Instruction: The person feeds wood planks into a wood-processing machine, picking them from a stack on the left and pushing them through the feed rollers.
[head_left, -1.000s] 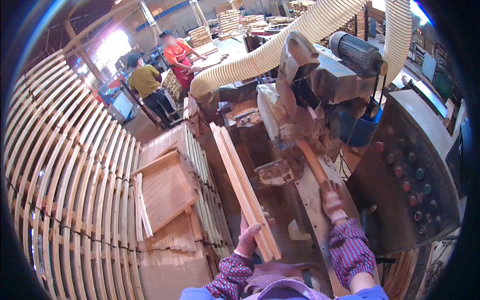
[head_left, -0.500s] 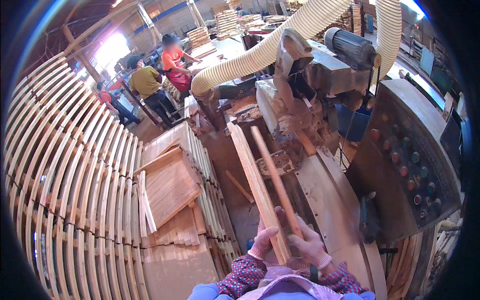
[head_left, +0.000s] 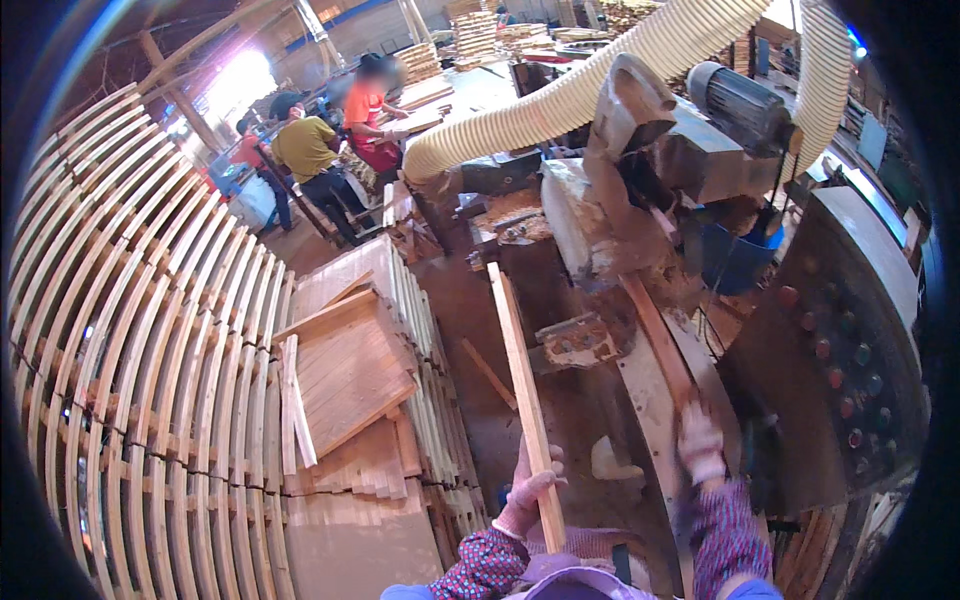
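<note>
My left hand (head_left: 527,492), in a pale knitted glove, is closed round the lower part of a long light wooden strip (head_left: 523,380). That strip slants up and away from me, its far end above the floor. My right hand (head_left: 701,445), gloved too and a little blurred, reaches forward over the machine bed (head_left: 640,400). Its fingers are at the near end of a reddish-brown wooden strip (head_left: 660,340), which lies lengthwise on the bed. The far end of this strip points into the woodworking machine (head_left: 620,210).
Stacked boards (head_left: 350,370) and a tall slatted wood pile (head_left: 150,380) fill the left. A control panel (head_left: 850,350) with several buttons stands at right. A ribbed hose (head_left: 560,105) arches over the machine. Several people work at far left, one in an orange shirt (head_left: 362,108).
My hands have moved apart. My right hand has gone forward and right, bringing its strip from the air down onto the machine bed. My left hand still holds the lighter strip.
</note>
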